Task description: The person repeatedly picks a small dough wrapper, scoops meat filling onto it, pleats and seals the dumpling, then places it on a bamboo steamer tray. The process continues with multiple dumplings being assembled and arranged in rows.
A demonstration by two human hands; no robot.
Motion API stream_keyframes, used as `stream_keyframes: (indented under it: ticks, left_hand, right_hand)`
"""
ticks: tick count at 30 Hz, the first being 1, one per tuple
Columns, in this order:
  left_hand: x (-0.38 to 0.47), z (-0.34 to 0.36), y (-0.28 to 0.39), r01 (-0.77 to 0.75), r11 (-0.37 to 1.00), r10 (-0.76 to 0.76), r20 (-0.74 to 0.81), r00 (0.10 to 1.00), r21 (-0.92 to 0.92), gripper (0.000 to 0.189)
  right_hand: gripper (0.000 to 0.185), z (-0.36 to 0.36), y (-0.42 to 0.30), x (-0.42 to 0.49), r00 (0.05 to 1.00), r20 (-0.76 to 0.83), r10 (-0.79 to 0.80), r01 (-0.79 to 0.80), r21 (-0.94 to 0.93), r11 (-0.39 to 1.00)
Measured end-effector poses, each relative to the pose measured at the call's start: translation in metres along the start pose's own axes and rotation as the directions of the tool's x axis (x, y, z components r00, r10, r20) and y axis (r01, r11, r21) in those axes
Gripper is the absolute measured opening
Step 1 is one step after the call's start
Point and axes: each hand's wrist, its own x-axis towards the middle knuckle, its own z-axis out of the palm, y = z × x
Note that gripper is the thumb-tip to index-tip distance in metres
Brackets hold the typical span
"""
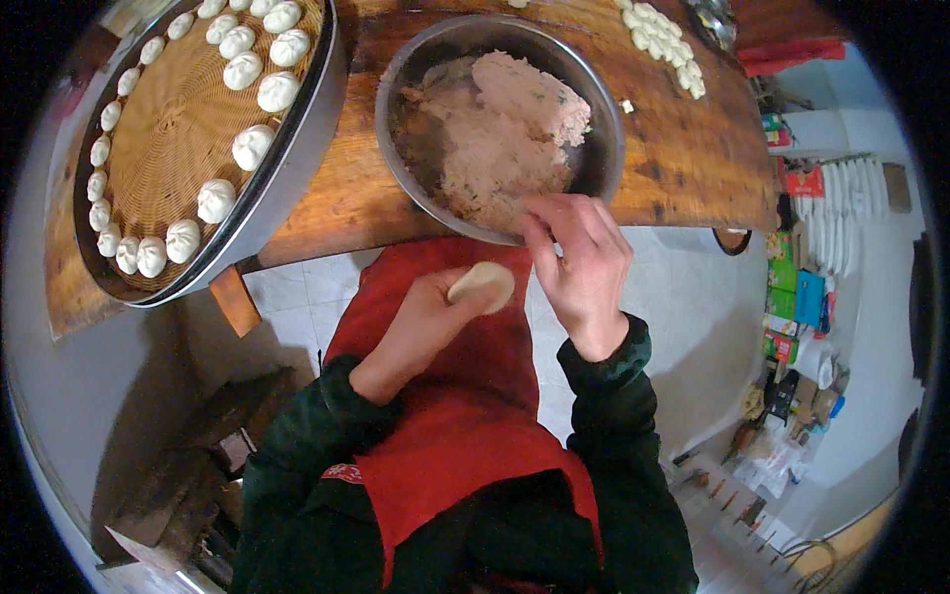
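Note:
A round dough wrapper (484,286) lies in my left hand (430,315), with the thumb on top of it, in front of a red apron. My right hand (582,260) is at the near rim of a large steel bowl (615,137), its fingertips at the edge of the minced filling (512,126). Whether those fingers hold a tool or some filling cannot be seen. The filling is pale pink with green flecks. At the left, pleated buns (253,147) sit around the edge of a round steamer tray with a woven mat (174,111).
The bowl stands on a wooden table (690,171) whose near edge runs just before me. Small dough pieces (657,36) lie in a cluster at the back right. The steamer's rim (304,141) overhangs the table's front edge. Shelved goods (787,282) are far right.

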Motion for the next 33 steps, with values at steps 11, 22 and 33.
stream_keyframes:
  ticks: [11,22,33]
  left_hand:
    - [0.005,0.0,0.015,-0.047,0.909,0.011,-0.089,0.996,-0.415,0.03]
    - [0.004,-0.002,0.021,-0.159,0.918,0.088,-0.206,0.975,-0.364,0.034]
    - [0.004,0.014,0.031,-0.134,0.911,0.07,-0.174,0.982,-0.39,0.031]
  right_hand:
    - [0.016,-0.008,0.009,0.013,0.992,0.108,-0.071,0.069,0.016,0.997]
    - [0.014,-0.018,0.016,0.033,0.994,-0.103,-0.044,0.035,-0.087,0.996]
    - [0.021,-0.02,0.01,-0.003,0.994,0.038,-0.104,0.108,-0.099,0.989]
